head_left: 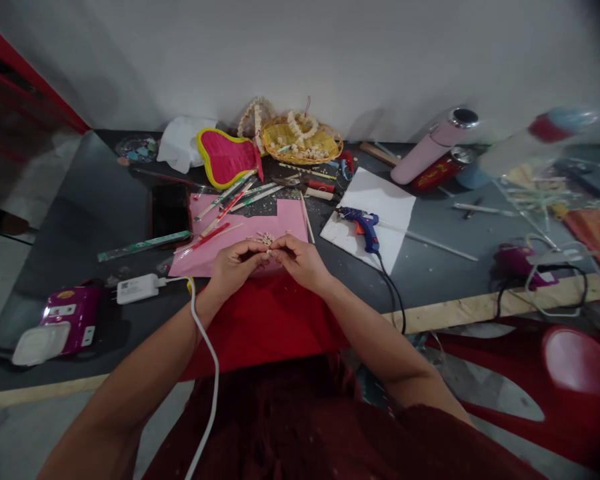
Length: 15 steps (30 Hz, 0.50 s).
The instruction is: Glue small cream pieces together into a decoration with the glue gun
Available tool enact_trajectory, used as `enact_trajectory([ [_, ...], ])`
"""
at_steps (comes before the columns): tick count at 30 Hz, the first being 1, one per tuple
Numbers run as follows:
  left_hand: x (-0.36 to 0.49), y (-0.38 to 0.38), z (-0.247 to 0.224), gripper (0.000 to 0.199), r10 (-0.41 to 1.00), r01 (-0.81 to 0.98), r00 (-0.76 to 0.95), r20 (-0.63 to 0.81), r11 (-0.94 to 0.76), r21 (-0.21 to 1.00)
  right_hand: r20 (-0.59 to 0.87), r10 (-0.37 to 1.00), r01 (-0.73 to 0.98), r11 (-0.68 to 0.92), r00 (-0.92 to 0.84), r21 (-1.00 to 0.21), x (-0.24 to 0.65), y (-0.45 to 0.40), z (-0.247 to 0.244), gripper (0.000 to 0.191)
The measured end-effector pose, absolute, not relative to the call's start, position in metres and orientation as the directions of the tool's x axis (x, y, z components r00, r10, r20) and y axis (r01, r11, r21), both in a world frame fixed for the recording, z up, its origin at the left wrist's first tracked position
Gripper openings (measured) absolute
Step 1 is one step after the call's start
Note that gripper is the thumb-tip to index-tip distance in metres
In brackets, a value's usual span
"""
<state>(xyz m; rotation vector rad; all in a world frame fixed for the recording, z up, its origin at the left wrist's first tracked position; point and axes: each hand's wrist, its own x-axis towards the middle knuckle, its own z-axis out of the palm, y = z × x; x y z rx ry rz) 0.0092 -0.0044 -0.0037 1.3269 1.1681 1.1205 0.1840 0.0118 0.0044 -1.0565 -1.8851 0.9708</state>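
Observation:
Above a pink sheet (293, 217), my left hand (237, 263) and my right hand (300, 263) meet with thumbs and fingertips pinched together. Between them is a cluster of small pale stick-like pieces (265, 237); its lower part is hidden by my fingers. A red cloth (280, 313) lies below my hands at the table edge. Beyond the left hand are chopsticks in printed wrappers (225, 207) and red strips (210, 235). To the right of my right hand, a blue glue gun (364, 227) rests on a white board (400, 200).
A yellow wicker basket (303, 148) with pale pieces stands by the wall, next to a pink-and-yellow pad (227, 159). On the left are a phone (171, 212), a charger (137, 289) with a white cable, and a purple socket block (77, 320). A pink flask (430, 150) stands right.

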Motion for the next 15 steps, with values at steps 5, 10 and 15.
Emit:
enact_trajectory([
  [5,0.0081,-0.0042,-0.0039,0.021,0.992,0.058,0.118,0.04,-0.047,0.997,0.228,0.899,0.299,0.349,-0.373,-0.888,0.1833,0.0114,0.0036,0.009],
  [10,0.0086,-0.0035,-0.0018,0.019,0.991,-0.084,0.133,0.012,-0.001,0.996,0.242,0.894,0.231,0.344,-0.376,-0.91,0.1839,0.0104,0.0017,0.016],
  [15,0.0083,-0.0035,-0.0004,0.017,0.993,-0.135,0.121,-0.003,0.02,0.991,0.303,0.877,0.254,0.41,-0.372,-0.876,0.1846,0.0108,-0.0002,0.015],
])
